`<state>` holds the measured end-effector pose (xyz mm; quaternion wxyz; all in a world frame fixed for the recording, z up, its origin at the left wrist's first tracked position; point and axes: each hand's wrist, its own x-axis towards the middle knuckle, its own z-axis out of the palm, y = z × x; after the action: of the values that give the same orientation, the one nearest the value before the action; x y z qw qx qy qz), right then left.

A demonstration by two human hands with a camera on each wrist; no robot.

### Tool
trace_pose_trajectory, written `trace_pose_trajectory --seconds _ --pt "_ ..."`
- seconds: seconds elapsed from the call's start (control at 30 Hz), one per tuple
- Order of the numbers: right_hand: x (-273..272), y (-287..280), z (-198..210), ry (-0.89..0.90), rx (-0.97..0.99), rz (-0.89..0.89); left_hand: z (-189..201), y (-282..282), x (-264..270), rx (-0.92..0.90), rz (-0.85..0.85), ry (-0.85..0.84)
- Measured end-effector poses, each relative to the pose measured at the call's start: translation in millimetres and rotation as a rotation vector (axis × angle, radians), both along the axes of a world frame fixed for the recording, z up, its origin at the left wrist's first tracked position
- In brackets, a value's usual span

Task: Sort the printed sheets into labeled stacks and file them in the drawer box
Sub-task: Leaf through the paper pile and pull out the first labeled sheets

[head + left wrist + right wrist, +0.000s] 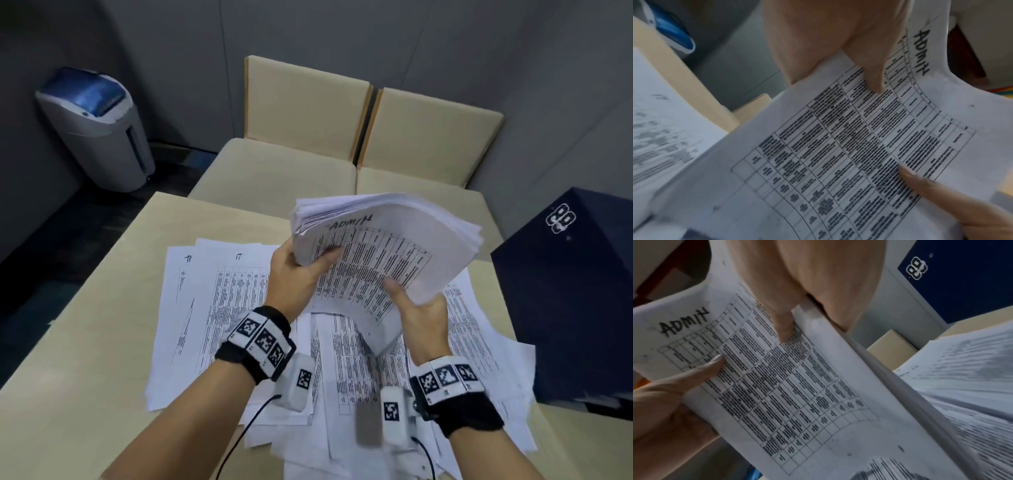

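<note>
The ADMIN stack (383, 253), a thick bundle of printed sheets with "ADMIN" handwritten at the top of its uppermost page, is being held up above the surface (78, 359) by both hands. It is being gripped at its left edge by the left hand (294, 270), whose thumb is lying across the printed table on the top page while the other fingers are curled out of sight beneath the bundle. Its near corner is being pinched by the right hand (423, 317), thumb on top and fingers hidden underneath (the sheets are being fanned slightly at the far edge). Below, loose printed sheets (342, 373) are being left spread in an overlapping heap on the surface, and two pages marked IT (219, 291) are lying flat to the left of them. A dark blue box (568, 301) is standing at the right edge of the surface, close beside the heap.
</note>
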<state>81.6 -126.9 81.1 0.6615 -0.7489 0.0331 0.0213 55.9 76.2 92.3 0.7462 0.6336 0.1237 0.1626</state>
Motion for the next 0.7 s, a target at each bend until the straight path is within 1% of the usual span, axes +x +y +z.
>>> trace_pose_trajectory --seconds 0.03,0.1,0.17,0.23,0.3,0.33,0.4,0.47,0.53,0.63,0.7 --pt "-1 -1 -4 0.045 -0.046 0.036 -1 -1 -1 0.003 -0.007 0.019" --pt "-4 -3 -14 0.148 -0.17 0.167 -6 0 -3 0.012 -0.044 0.064" --pt "-6 -8 -20 0.17 -0.251 0.239 -4 3 -4 0.038 -0.054 0.083" --pt "-2 -12 -14 0.11 -0.278 0.26 1 9 -3 0.054 -0.026 0.076" --pt "3 -14 -2 0.044 -0.291 0.304 7 14 -4 0.017 0.025 0.074" --pt "6 -14 4 0.013 -0.283 0.326 9 17 -4 0.005 0.064 0.084" --pt "8 -13 14 -0.019 -0.243 0.344 1 28 -4 0.001 0.159 0.137" --pt "9 -12 14 0.005 -0.173 0.301 -19 46 -7 0.034 0.251 0.257" --pt "10 -15 11 0.028 -0.119 0.205 -45 71 -23 0.145 0.303 0.477" --pt "11 -26 -4 0.054 -0.153 0.101 -90 118 -67 0.493 0.292 0.908" --pt "11 -30 -9 0.091 -0.165 0.058 -115 145 -96 0.666 0.324 1.107"
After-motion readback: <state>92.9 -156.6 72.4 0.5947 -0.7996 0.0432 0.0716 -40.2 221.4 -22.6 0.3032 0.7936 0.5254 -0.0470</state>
